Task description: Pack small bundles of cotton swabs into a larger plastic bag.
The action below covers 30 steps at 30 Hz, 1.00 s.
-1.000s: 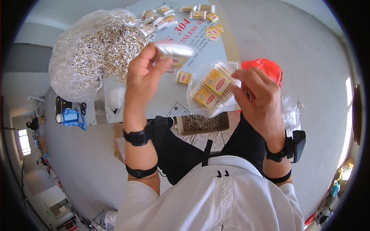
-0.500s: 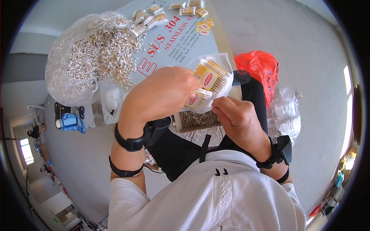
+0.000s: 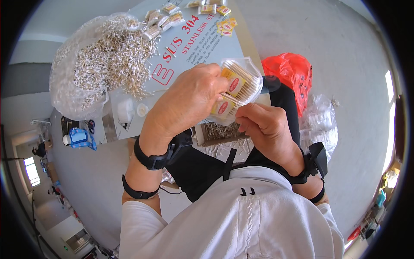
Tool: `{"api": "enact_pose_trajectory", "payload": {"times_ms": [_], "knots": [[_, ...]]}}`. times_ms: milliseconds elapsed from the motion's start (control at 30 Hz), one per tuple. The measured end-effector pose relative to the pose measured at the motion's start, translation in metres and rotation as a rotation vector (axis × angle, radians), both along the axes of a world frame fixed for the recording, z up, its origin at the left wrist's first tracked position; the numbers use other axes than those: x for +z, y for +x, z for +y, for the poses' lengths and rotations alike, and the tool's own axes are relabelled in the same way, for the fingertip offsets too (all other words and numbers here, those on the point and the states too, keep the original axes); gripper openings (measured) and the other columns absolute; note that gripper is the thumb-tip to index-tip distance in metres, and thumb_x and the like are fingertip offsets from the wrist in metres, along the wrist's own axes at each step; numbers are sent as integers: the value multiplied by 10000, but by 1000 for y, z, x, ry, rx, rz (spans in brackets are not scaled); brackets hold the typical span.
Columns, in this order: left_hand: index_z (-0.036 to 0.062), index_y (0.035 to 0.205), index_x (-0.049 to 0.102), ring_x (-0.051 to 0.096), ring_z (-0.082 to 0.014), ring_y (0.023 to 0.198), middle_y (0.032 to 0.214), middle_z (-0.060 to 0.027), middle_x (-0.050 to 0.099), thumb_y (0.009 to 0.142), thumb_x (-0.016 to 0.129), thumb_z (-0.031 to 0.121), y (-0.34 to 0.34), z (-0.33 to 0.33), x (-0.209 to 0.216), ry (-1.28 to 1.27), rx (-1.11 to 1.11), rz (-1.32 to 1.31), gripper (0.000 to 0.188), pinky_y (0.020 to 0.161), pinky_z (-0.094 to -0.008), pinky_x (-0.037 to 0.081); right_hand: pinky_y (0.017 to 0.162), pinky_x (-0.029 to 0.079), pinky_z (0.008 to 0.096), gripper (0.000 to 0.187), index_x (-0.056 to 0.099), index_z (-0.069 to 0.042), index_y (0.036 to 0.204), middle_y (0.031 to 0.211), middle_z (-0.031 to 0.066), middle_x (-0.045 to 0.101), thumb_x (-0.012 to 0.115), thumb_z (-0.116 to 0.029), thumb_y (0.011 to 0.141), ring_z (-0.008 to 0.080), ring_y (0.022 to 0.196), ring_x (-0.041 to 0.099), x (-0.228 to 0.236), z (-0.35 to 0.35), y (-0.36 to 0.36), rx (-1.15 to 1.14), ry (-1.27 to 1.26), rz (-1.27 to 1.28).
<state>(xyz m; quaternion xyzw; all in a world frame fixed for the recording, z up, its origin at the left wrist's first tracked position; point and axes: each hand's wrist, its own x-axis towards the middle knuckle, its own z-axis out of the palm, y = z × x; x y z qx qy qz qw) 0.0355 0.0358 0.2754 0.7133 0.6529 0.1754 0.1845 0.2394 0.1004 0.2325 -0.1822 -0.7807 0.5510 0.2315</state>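
L to R. 1 large clear sack [image 3: 59,82], open, with a heap of loose swabs [image 3: 125,64] spilling out on its right side; too many to count. Near its lower edge: 1 blue-and-white item [image 3: 79,137], kind unclear, and 1 pair of dark-handled scissors [image 3: 91,125]. On the film-covered tabletop [image 3: 177,64], which bears red and dark print: 1 white rounded item [image 3: 125,111], 1 small white disc [image 3: 142,109]. Beside the heap, toward the far edge: first pack group [image 3: 176,17], about 6, overlapping.

Left hand [image 3: 185,97]: fingers bent, nearly closed, tips against the left side of the bagged packs; partly hidden, so cannot tell whether it grips pack, film or both.

Far edge: second pack group [image 3: 207,9], about 4. Below the hands: 1 carton [image 3: 222,142], more swabs in it, uncounted. Near the second group: yellow cards [image 3: 226,26], about 4, overlapping.

Small clear bag [image 3: 257,77], 1, between the hands; at least 2 swab packs [image 3: 235,84] inside, yellow labels with red ovals.

Right hand [image 3: 263,121]: thumb and forefinger pinched on the bag's lower edge, gap closed. Farther right: 1 red plastic bag [image 3: 288,71], then 1 bundle of clear plastic [image 3: 321,125]
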Motion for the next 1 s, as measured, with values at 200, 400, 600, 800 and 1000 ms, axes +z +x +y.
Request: {"api": "enact_pose_trajectory", "payload": {"times_ms": [200,400,600,800,1000], "knots": [[-2,883,543,578,-295,844,932,-110,493,717,743,-20,6,2,-4,41,76,-103,261,717,-387,480,554,493,348,100,587,-6,835,731,148,601,675,42,837,324,616,609,4,7,0,-10,50,34],[-19,875,508,586,-346,926,964,-145,503,691,732,-55,6,-2,-7,6,100,-158,292,797,-422,497,636,495,361,216,640,-2,928,849,110,592,729,77,748,312,712,616,25,25,-21,-46,443,101],[-17,896,534,610,-324,818,924,-143,536,726,739,-30,-2,-12,-6,195,255,-305,266,698,-387,515,670,530,411,161,636,-30,880,898,136,603,730,-11,751,362,782,644,14,24,-36,-41,573,-228],[-24,907,592,641,-323,731,836,-177,622,841,684,10,-1,-34,-27,112,559,-257,118,625,-381,509,655,535,417,177,680,-51,935,896,130,620,722,-27,765,362,761,653,18,22,-42,-68,550,-251],[-29,824,564,636,-344,647,687,-187,601,863,623,24,-2,-34,-40,28,570,-332,88,590,-391,477,646,538,409,208,713,-56,979,872,115,649,729,-58,771,347,760,667,18,21,-43,-47,563,-286]]}}
